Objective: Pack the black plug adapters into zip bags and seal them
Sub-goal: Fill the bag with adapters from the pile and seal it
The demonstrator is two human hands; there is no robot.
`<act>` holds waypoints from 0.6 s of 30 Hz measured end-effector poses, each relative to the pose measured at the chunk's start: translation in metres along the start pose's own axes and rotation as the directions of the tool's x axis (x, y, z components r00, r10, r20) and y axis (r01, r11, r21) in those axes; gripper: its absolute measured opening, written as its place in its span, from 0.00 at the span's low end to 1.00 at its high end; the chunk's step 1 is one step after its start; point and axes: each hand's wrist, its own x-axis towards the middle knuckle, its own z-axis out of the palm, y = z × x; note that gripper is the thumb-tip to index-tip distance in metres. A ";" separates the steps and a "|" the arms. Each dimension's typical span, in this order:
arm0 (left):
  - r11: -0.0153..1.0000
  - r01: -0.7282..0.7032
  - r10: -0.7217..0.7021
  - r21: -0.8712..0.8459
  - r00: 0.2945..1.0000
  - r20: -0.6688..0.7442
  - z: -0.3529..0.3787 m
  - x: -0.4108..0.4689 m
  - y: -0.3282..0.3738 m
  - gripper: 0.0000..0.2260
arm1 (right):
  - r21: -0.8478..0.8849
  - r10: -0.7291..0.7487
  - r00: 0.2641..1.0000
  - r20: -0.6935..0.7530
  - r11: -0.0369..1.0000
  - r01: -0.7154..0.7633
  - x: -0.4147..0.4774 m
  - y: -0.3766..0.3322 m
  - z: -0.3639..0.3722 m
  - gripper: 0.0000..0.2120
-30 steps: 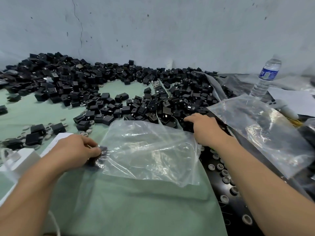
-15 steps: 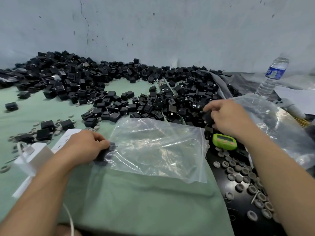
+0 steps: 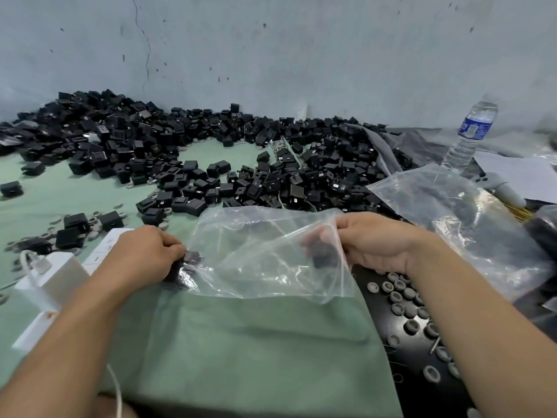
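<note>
Early in the job, by the look of it. The zip bag lies ctr frame on the green cloth, nearly flat & see-through, w/ only a couple of dark pieces showing.

Left hand is curled tight on the bag's left corner, pinching plastic where a dark piece sits. Can't tell if that piece is inside the bag or just under the fingers. Right hand, ctr-right, has its fingers tucked in at the bag's right edge, clamped on a black adapter seen through the film, prob. being fed in. Hands well apart, one at each end of the bag.

Left to do: fill, seal, then work through the big pile of adapters spread from upper left to mid frame, all unpacked. No sealed bag that I can make out. A second clear bag lies at right, contents unclear.

Surface: table w/ the cloth over most of it & bare black top lower right, scattered w/ grey round caps. White charger block & cable lower left. Water bottle upper right. Bg: scuffed blue-grey wall, crack upper left.
</note>
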 end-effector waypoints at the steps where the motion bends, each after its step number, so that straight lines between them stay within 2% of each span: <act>1: 1.000 0.001 -0.001 -0.017 1.000 0.001 -0.001 -0.001 0.001 0.05 | 0.075 -0.043 0.998 -0.048 0.996 0.046 0.006 0.000 0.004 0.11; 3: 0.999 -0.002 0.002 -0.040 1.000 0.005 -0.003 -0.003 0.002 0.07 | 0.252 -0.128 0.986 -0.103 0.956 0.151 0.017 -0.001 0.015 0.10; 5: 0.998 -0.005 0.006 -0.067 1.000 0.019 -0.003 -0.006 0.005 0.09 | 0.332 -0.229 0.973 -0.017 0.917 0.222 0.025 0.000 0.024 0.09; 6: 0.997 -0.005 0.007 -0.083 1.000 0.027 -0.004 -0.008 0.006 0.09 | 0.277 -0.262 0.963 0.057 0.931 0.237 0.026 0.000 0.029 0.09; 8: 0.995 -0.003 0.006 -0.102 1.000 0.029 -0.004 -0.009 0.009 0.08 | 0.016 -0.245 0.953 0.181 0.969 0.246 0.027 -0.001 0.041 0.08; 10: 0.994 0.007 -0.005 -0.108 1.000 0.025 -0.004 -0.008 0.009 0.07 | -0.263 -0.165 0.973 0.161 0.943 0.203 0.034 -0.003 0.055 0.11; 12: 0.993 0.023 -0.021 -0.115 1.000 0.017 -0.004 -0.006 0.008 0.08 | -0.451 -0.148 0.981 0.127 0.872 0.190 0.041 -0.007 0.067 0.11; 15: 0.991 0.038 -0.038 -0.125 0.999 -0.001 -0.004 -0.005 0.007 0.11 | -0.612 -0.182 0.976 0.118 0.761 0.216 0.045 -0.013 0.075 0.11; 18: 0.993 0.082 -0.085 -0.085 0.996 -0.037 -0.003 -0.009 0.011 0.10 | -0.635 -0.137 0.986 0.100 0.754 0.169 0.040 -0.017 0.072 0.12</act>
